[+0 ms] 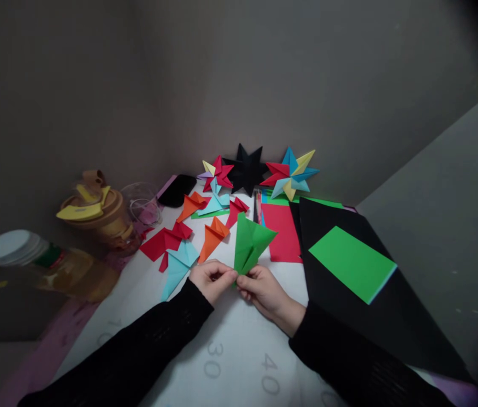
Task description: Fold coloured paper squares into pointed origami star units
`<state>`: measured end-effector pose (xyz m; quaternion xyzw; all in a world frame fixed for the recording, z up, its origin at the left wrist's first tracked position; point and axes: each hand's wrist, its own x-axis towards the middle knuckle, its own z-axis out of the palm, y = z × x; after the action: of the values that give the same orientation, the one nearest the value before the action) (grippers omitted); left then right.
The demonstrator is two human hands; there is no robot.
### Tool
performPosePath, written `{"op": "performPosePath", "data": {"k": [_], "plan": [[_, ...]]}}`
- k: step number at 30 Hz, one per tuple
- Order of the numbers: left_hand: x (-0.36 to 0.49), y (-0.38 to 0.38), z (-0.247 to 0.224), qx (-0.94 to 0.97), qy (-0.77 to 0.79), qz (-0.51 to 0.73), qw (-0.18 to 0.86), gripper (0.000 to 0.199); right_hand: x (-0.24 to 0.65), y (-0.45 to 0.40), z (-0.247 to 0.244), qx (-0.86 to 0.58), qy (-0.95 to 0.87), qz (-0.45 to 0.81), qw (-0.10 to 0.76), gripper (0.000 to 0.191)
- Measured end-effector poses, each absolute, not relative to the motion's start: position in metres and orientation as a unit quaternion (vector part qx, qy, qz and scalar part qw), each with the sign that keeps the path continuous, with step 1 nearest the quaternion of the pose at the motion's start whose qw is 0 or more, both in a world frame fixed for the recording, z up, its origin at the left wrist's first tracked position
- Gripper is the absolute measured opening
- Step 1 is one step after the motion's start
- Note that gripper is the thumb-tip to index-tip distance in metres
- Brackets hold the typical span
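A folded piece of green paper (250, 240) is held up over the white mat, its narrow end pointing toward me. My left hand (213, 281) pinches that lower tip from the left. From the right, my right hand (266, 291) grips the same tip between thumb and fingers. The two thumbs nearly meet there, and the fingertips behind the paper are partly hidden. Left of the green piece lie folded orange paper (213, 237), light blue paper (181, 263) and red paper (160, 243).
Paper stars, one black (246, 169) and one multicoloured (292, 174), lean on the wall. Black sheets (374, 322) carry a green sheet (353, 263) at right, beside a red sheet (281, 234). A white-lidded jar (69, 271), a brown cup (109, 220) and a dark phone (178, 190) stand left.
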<state>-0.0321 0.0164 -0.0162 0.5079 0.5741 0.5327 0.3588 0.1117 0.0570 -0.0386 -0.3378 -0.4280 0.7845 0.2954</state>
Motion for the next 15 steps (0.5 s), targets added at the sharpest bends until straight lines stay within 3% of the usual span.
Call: {"op": "performPosePath", "data": {"k": [6,10,15], "plan": [[-0.0321,0.0175,-0.0181,0.545,0.590,0.523,0.286,0.018,0.1096,0.0554,-0.0439,-0.341,-0.454,0.760,0.318,0.029],[-0.0312,0.0177,-0.0213,0.549,0.594,0.513,0.288,0.020,0.1083,0.0562,-0.0439,-0.333,-0.417,0.748,0.394,0.024],[-0.0275,0.0165,-0.0236,0.577,0.588,0.489,0.285,0.017,0.1067,0.0551,-0.0353,-0.306,-0.381,0.766,0.418,0.021]]}}
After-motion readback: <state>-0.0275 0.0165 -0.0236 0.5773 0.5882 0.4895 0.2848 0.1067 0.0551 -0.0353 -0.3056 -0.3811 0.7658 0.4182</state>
